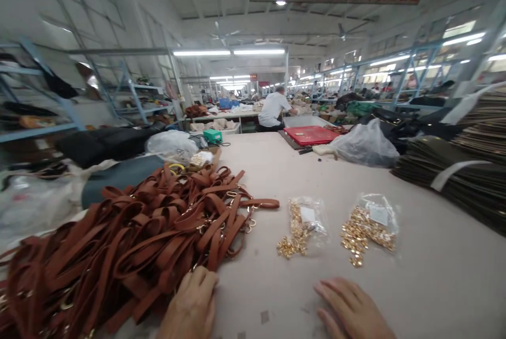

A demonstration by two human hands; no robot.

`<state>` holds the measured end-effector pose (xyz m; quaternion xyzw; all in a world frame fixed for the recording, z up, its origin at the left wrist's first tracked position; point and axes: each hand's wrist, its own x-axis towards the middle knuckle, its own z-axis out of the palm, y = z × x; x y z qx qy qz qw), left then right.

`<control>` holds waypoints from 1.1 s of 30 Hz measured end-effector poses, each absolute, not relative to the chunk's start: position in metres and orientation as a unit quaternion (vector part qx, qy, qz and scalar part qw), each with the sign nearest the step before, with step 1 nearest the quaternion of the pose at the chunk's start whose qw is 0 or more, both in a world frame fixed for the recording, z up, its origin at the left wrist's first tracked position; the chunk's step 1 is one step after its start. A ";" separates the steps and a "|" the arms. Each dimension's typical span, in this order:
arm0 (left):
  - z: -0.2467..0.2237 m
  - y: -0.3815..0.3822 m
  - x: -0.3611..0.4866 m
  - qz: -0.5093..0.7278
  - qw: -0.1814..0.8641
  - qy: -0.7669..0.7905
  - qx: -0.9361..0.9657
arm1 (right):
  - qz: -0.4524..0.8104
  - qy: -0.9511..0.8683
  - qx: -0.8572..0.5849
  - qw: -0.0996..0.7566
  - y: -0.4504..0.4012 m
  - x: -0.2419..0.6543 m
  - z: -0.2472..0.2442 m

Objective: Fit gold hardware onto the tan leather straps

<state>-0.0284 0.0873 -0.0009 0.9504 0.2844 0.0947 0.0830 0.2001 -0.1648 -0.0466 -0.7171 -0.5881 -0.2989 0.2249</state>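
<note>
A big heap of brown leather straps (130, 239) with gold clasps covers the left part of the table. My left hand (193, 307) rests at the heap's near edge, fingers curled against the straps; whether it grips one I cannot tell. My right hand (350, 310) lies flat on the pale tabletop (435, 275), fingers apart and holding nothing. Beyond my hands lie two clear plastic bags of small gold metal fittings: one (302, 228) in the middle, the other (367, 231) to its right, some fittings spilling out.
Stacks of dark flat pieces (458, 170) line the right side. A red tray (310, 134), a clear plastic bag (366, 144) and a green box (212, 136) sit farther back. A person in a white shirt (272, 109) sits at a far table. Blue shelving (39, 96) stands on the left.
</note>
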 end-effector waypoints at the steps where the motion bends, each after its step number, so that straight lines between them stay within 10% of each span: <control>1: -0.003 0.086 -0.033 0.101 0.086 0.281 0.950 | -0.322 -0.592 -0.711 0.201 -0.146 0.196 -0.047; 18: 0.014 0.076 -0.059 0.027 0.157 0.365 0.917 | -0.268 -0.525 -0.793 0.151 -0.076 0.176 -0.061; 33: 0.001 0.091 -0.080 0.181 0.209 0.323 0.905 | -0.238 -0.476 -0.768 0.356 -0.100 0.175 -0.057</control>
